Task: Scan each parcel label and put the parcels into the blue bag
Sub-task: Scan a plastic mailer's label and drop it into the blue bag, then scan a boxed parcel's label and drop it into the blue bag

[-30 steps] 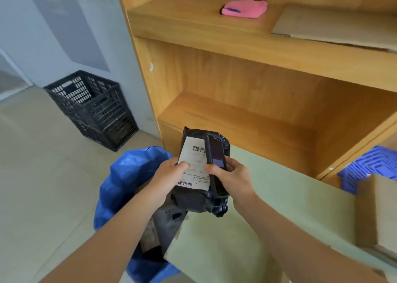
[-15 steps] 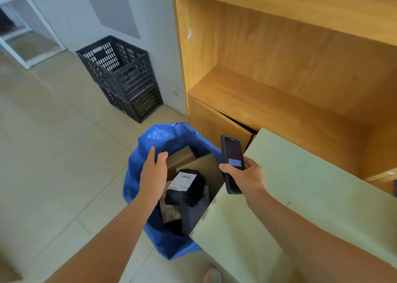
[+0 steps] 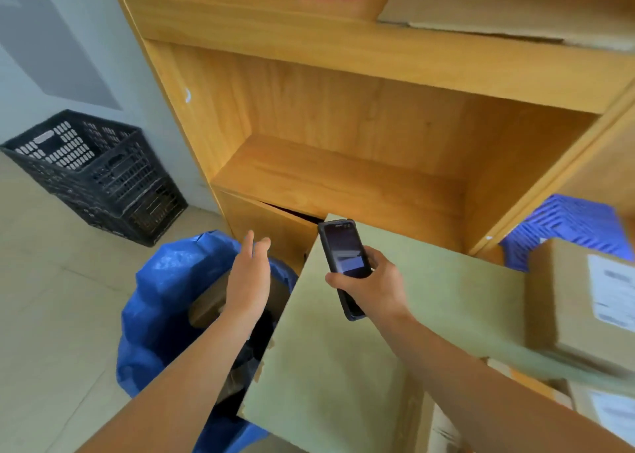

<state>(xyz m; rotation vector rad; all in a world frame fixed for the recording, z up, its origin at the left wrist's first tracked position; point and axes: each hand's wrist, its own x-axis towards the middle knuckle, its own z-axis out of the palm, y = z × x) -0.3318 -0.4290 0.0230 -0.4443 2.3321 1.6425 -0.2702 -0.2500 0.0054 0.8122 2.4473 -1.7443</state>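
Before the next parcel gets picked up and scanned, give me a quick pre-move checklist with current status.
1. Left hand free to take a parcel: ok, fingers straight, holding nothing, above the blue bag.
2. Scanner in the right hand: ok, firm grip, screen lit.
3. Bag mouth open: ok, parcels visible inside.
4. Next parcel within view: ok, cardboard box sits on the green board to the right.
5. Its label facing up: ok, though the print is too blurred to read.
6. Room left in the bag: cannot tell, the arm and board hide most of it.
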